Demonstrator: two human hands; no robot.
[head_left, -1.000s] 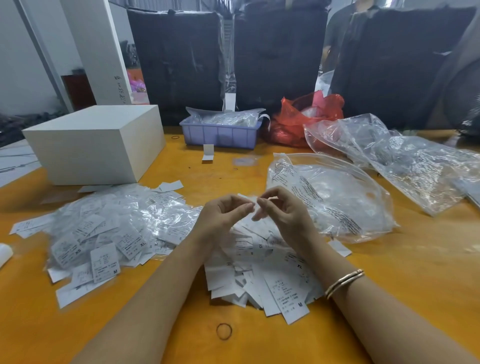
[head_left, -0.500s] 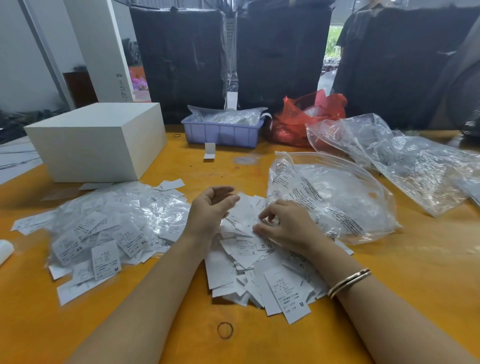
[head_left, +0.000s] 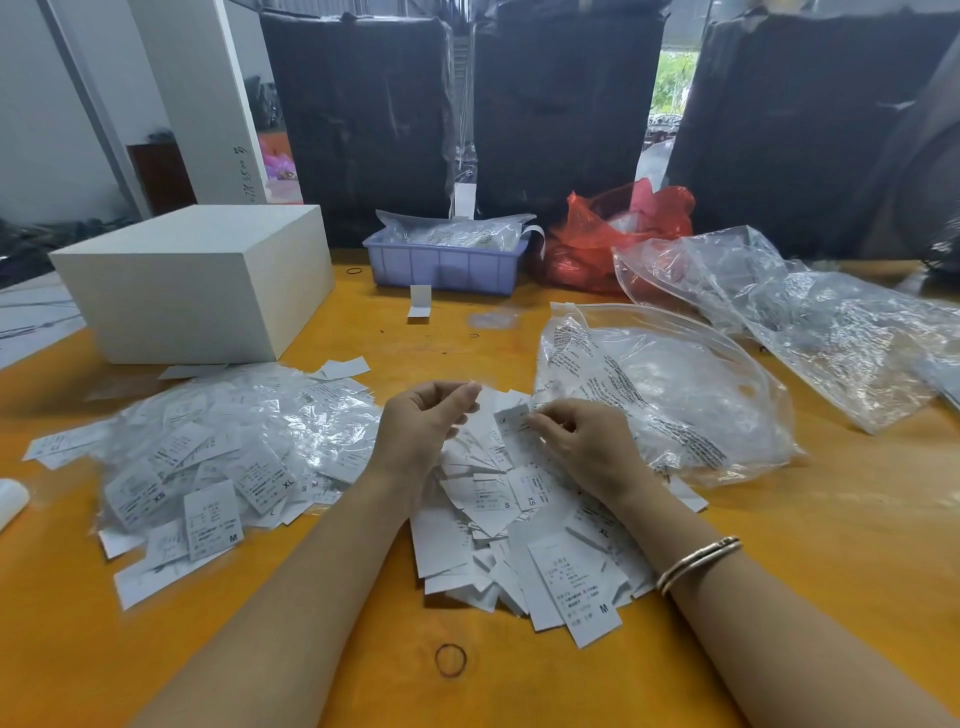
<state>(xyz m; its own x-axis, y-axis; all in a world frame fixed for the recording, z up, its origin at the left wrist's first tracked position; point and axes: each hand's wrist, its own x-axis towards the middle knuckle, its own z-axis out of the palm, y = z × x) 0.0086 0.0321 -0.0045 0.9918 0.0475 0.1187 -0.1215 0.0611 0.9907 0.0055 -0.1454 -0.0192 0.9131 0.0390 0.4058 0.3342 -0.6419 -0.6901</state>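
Head view: white paper tag (head_left: 511, 417) lies atop loose tag pile (head_left: 519, 519), mid table (head_left: 831, 519). Right hand (head_left: 589, 447) pinches its right edge, fingers curled. I judge tag featherlight, thin, bendy, slick on neighbours; best taken by edge, thumb and forefinger. Left hand (head_left: 423, 423) hovers just beside, half curled; I cannot tell if it holds anything. Clear bag (head_left: 675, 405) at right.
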